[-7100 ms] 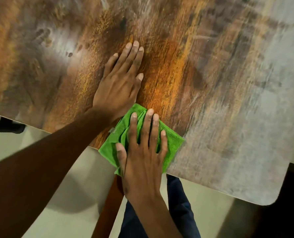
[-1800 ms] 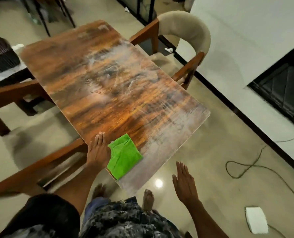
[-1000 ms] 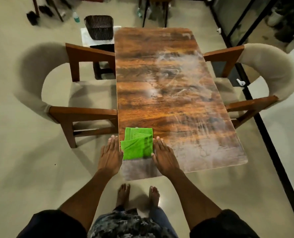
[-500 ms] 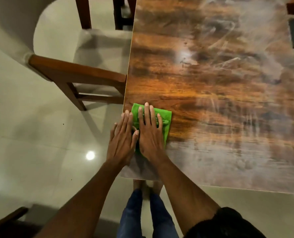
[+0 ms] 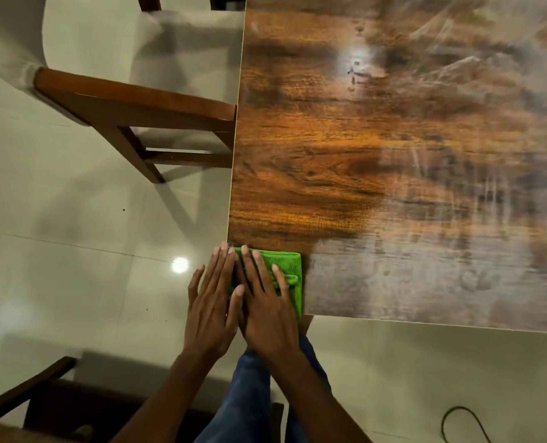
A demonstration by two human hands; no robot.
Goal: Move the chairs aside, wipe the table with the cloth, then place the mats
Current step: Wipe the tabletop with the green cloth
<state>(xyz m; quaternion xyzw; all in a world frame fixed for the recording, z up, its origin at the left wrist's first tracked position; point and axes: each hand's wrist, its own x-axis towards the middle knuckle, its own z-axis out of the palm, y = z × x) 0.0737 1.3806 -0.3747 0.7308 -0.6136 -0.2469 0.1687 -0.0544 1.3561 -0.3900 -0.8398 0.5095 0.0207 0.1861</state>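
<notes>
A folded green cloth lies on the near left corner of the wooden table. My right hand presses flat on the cloth with straight fingers and covers most of it. My left hand lies flat beside it at the table's left edge, its fingertips touching the corner and the cloth's edge. A wooden chair with a pale cushion stands against the table's left side. No mats are in view.
Another dark wooden chair shows at the bottom left. A black cable loops on the pale tiled floor at the bottom right. My legs in blue trousers stand below the table's corner.
Both hands and the cloth have slid toward me along the table's left edge to its near corner. The camera has moved closer and lower over the table.
</notes>
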